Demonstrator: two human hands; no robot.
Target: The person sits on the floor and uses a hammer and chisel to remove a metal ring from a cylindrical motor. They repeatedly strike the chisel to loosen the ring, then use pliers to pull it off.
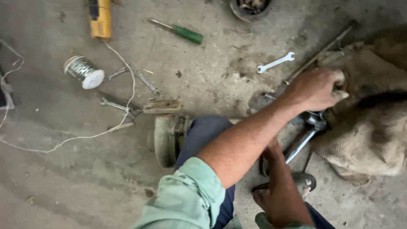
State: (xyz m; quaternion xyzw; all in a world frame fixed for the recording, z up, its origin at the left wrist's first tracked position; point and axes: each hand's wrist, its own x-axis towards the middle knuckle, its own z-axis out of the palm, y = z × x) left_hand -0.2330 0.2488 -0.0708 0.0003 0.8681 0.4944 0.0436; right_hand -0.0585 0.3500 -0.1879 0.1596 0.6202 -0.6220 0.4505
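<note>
The left hand [316, 90] is curling shut, gripping the edge of the brown sack [373, 127] on the right. The right hand [277, 193] is closing around the handle of a metal tool [303, 138]. The tool is lying slanted between the hands, its long side pointing up and right at the sack. The left arm is crossing over a round grey motor [167, 140]. Farther off are lying a small wrench [275, 62], a green screwdriver [182, 32] and a wire spool [84, 72].

Rolled pale-green sleeve [186, 197], navy trousers [203, 135]
</note>
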